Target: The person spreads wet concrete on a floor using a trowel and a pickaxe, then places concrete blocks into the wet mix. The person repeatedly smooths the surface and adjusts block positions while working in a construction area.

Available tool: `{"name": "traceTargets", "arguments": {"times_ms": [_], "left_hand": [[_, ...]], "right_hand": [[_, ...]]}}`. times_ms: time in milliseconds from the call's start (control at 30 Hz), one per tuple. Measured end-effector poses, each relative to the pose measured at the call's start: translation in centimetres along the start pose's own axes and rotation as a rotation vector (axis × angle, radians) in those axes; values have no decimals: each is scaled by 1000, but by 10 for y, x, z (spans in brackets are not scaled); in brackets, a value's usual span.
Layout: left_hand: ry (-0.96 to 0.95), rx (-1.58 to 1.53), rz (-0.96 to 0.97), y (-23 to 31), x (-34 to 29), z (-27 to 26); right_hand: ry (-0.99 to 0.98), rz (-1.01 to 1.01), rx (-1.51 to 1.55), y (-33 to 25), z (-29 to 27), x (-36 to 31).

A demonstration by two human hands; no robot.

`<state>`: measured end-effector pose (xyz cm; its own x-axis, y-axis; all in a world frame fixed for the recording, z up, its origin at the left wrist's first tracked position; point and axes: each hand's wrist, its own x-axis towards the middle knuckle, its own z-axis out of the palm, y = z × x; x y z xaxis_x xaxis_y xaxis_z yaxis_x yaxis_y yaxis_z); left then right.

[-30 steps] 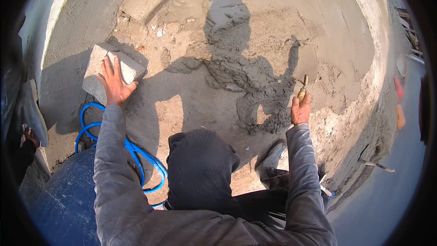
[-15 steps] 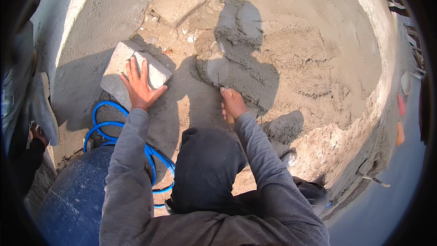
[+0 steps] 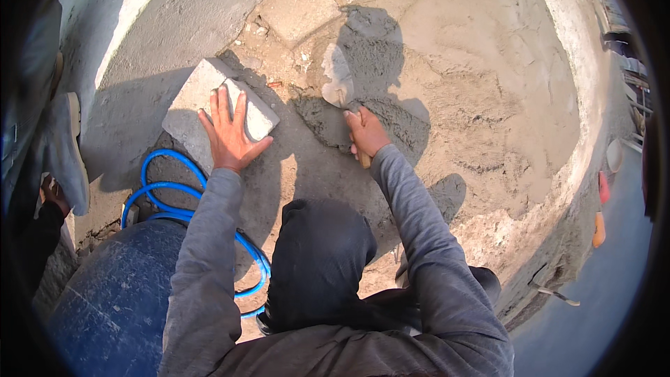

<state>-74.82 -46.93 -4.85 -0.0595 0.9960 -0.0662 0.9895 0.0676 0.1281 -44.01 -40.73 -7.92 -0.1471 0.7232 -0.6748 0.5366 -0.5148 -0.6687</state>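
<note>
My left hand [image 3: 232, 134] lies flat with spread fingers on a grey concrete block [image 3: 188, 108], whose right face is sunlit. In my right hand [image 3: 368, 132] is the wooden handle of a trowel [image 3: 338, 78]; my fingers are wrapped round it. The trowel's blade points away from me over wet grey mortar [image 3: 391, 122], partly in my shadow. Some mortar seems to cling to the blade. Bare ground separates the block from the mortar's near edge.
A blue hose [image 3: 167, 185] lies coiled by my left forearm, beside a dark blue rounded container [image 3: 118, 293]. Another flat block [image 3: 300, 10] is set in the ground farther off. A curved wall [image 3: 188, 10] bounds the left. Another person's shoe [image 3: 73, 153] shows at far left.
My right hand has moved the trowel slightly forward over the mortar, and its blade has turned. The left hand stays on the block. The whole view has shifted a little.
</note>
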Motion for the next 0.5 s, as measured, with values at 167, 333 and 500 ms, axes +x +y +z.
{"name": "traceTargets", "arguments": {"times_ms": [167,333,500], "left_hand": [[-42,10,-46,-7,-8,-6],[-56,1,-41,0,-5,-6],[-63,11,-56,-1,0,-12]], "right_hand": [[48,-201,-788,-31,-61,33],[-38,184,-65,-74,-43,40],[-242,-276,-674,-37,11,2]]}}
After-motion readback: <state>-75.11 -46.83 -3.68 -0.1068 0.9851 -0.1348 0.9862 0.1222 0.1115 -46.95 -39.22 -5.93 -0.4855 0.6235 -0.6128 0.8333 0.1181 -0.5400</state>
